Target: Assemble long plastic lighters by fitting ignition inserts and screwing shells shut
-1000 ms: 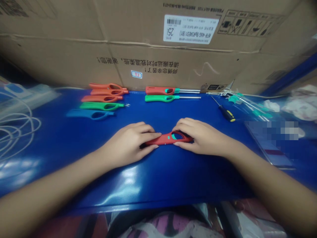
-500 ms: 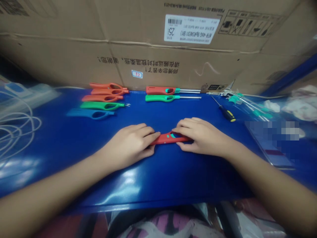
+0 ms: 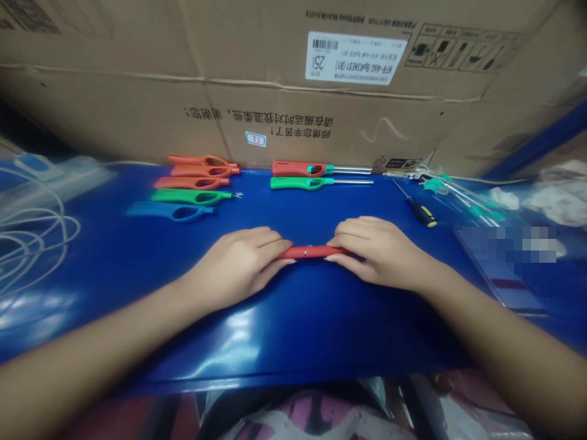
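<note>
A red lighter body [image 3: 312,252] lies crosswise between my hands, low over the blue table, its narrow edge turned up towards me. My left hand [image 3: 247,256] pinches its left end between thumb and fingers. The other end is gripped by my right hand [image 3: 373,247], whose fingers cover the tip. No metal tube shows on this piece. Behind my hands are a red lighter [image 3: 293,169] and a green lighter [image 3: 291,183], both with metal tubes pointing right.
Orange handles [image 3: 192,183], a green handle [image 3: 177,195] and a blue handle [image 3: 172,211] lie at the back left. A screwdriver [image 3: 422,212] and metal tubes with teal parts [image 3: 479,211] are at right. White cable [image 3: 59,229] coils at left; a cardboard box [image 3: 257,91] stands behind.
The red lighter body has been rolled, so its narrow edge faces up and the teal trigger area is mostly hidden. Both hands keep hold of its ends.
</note>
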Tool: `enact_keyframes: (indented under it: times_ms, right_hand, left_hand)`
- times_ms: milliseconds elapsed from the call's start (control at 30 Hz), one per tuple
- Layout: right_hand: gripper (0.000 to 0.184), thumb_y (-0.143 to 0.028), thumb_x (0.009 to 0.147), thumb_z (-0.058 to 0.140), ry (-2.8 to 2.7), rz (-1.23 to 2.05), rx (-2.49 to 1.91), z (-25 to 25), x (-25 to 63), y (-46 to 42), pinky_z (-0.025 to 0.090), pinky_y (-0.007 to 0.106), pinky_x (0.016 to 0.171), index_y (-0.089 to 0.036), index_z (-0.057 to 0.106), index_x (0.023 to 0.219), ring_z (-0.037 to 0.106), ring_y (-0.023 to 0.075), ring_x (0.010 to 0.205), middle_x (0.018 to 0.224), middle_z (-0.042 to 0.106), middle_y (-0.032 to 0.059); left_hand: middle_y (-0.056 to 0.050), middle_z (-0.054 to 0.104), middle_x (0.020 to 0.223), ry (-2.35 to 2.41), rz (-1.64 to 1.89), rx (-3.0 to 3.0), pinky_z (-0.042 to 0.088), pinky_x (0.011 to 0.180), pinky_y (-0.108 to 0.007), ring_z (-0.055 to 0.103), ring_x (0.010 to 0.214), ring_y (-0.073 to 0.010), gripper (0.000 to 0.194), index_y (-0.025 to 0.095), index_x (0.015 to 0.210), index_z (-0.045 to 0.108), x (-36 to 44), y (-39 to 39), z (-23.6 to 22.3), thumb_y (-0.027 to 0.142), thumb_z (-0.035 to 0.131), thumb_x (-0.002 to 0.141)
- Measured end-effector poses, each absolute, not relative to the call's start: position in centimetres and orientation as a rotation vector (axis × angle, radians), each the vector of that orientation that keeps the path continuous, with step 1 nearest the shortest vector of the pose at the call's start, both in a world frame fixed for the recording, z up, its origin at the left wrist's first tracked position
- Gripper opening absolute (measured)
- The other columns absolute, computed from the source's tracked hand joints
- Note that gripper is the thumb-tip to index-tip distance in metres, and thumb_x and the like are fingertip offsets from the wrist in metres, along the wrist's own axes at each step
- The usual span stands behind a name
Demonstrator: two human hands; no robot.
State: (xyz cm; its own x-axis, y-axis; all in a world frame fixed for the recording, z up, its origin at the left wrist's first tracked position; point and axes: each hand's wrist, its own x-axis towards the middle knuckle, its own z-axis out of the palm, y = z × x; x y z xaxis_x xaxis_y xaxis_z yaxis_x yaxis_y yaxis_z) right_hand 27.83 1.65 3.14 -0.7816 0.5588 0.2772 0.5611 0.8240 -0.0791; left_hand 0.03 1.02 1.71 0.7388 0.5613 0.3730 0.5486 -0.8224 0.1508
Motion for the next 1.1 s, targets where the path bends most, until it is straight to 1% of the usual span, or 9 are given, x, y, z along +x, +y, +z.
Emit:
enact_keyframes:
  times_ms: [200, 367, 533, 633, 700, 767, 900, 1000, 1100]
  right_hand:
    - [0.021, -0.038, 0.099, 0.056, -2.652, 0.113, -0.985, 3.4, 28.3, 2.1, 0.045, 0.033, 0.076, -0.019, 0.065, 0.103, 0.062, 0.0219, 0.091, 0.099, 0.069, 0.0078]
    - [0.02, -0.037, 0.096, 0.062, -2.575, 0.137, -0.94, 3.4, 28.5, 2.2, 0.042, 0.031, 0.069, -0.018, 0.063, 0.09, 0.057, 0.0189, 0.077, 0.082, 0.065, 0.0043]
    - [0.019, -0.035, 0.095, 0.063, -2.539, 0.118, -0.951, 3.7, 28.4, 1.8, 0.043, 0.031, 0.069, -0.018, 0.063, 0.087, 0.057, 0.0185, 0.074, 0.08, 0.065, 0.004]
    - [0.022, -0.037, 0.098, 0.059, -2.569, 0.04, -0.996, 4.0, 28.2, 1.7, 0.045, 0.036, 0.081, -0.017, 0.066, 0.103, 0.061, 0.0226, 0.091, 0.098, 0.071, 0.0079]
    - [0.038, -0.044, 0.097, 0.06, -2.632, -0.014, -0.961, 4.1, 27.9, 1.5, 0.044, 0.041, 0.093, -0.016, 0.062, 0.123, 0.06, 0.0268, 0.108, 0.116, 0.069, 0.0107]
    - [0.052, -0.048, 0.095, 0.062, -2.695, -0.043, -0.891, 4.0, 27.6, 1.3, 0.042, 0.044, 0.098, -0.015, 0.057, 0.135, 0.058, 0.0289, 0.115, 0.126, 0.067, 0.0121]
    - [0.035, -0.036, 0.102, 0.053, -2.714, -0.072, -0.775, 3.5, 27.0, 0.8, 0.046, 0.041, 0.092, -0.015, 0.062, 0.128, 0.063, 0.0249, 0.104, 0.116, 0.071, 0.0095]
    - [0.031, -0.033, 0.104, 0.049, -2.685, -0.051, -0.745, 3.2, 26.9, 0.7, 0.047, 0.039, 0.087, -0.014, 0.066, 0.121, 0.066, 0.0228, 0.097, 0.109, 0.074, 0.0084]
    - [0.029, -0.031, 0.103, 0.051, -2.661, 0.008, -0.732, 3.2, 26.9, 0.7, 0.049, 0.038, 0.084, -0.013, 0.067, 0.117, 0.068, 0.0223, 0.095, 0.106, 0.074, 0.0086]
  left_hand:
    - [-0.009, 0.074, 0.098, 0.985, 0.678, 2.839, 0.056, 0.078, -0.034, 0.069, 0.088, -0.0219, 0.027, 0.014, 0.11, 0.07, 0.1, 1.1, 1.7, 0.032, 0.052, 0.102]
    - [-0.009, 0.074, 0.096, 0.994, 0.732, 2.844, 0.056, 0.076, -0.033, 0.069, 0.085, -0.0218, 0.026, 0.013, 0.105, 0.07, -0.1, 0.9, 1.8, 0.031, 0.052, 0.101]
    - [-0.009, 0.072, 0.094, 1.035, 0.697, 2.781, 0.051, 0.072, -0.033, 0.066, 0.081, -0.0211, 0.026, 0.014, 0.101, 0.069, 0.1, 0.5, 2.4, 0.032, 0.051, 0.1]
    - [-0.005, 0.065, 0.079, 1.14, 0.574, 2.345, 0.046, 0.063, -0.029, 0.06, 0.069, -0.0177, 0.034, 0.015, 0.086, 0.065, 0.6, 0.7, 2.6, 0.043, 0.048, 0.099]
    - [-0.002, 0.059, 0.069, 1.12, 0.491, 1.859, 0.042, 0.054, -0.026, 0.054, 0.056, -0.0133, 0.04, 0.015, 0.082, 0.061, 1.0, 0.9, 2.5, 0.049, 0.048, 0.097]
    - [0.001, 0.054, 0.064, 1.027, 0.412, 1.429, 0.036, 0.046, -0.023, 0.045, 0.047, -0.0098, 0.041, 0.015, 0.084, 0.06, 1.4, 1.0, 2.4, 0.053, 0.049, 0.095]
    - [0.005, 0.043, 0.057, 0.903, 0.324, 1.19, 0.025, 0.04, -0.021, 0.033, 0.042, -0.0077, 0.045, 0.014, 0.092, 0.062, 1.7, 0.6, 2.7, 0.057, 0.047, 0.096]
    - [0.004, 0.051, 0.065, 0.957, 0.383, 1.53, 0.032, 0.046, -0.021, 0.042, 0.05, -0.0088, 0.042, 0.018, 0.104, 0.064, 1.5, 0.1, 3.3, 0.057, 0.049, 0.098]
    - [0.001, 0.066, 0.088, 0.971, 0.446, 1.989, 0.044, 0.064, -0.023, 0.058, 0.07, -0.0125, 0.034, 0.026, 0.117, 0.064, 1.2, -0.2, 3.4, 0.051, 0.058, 0.096]
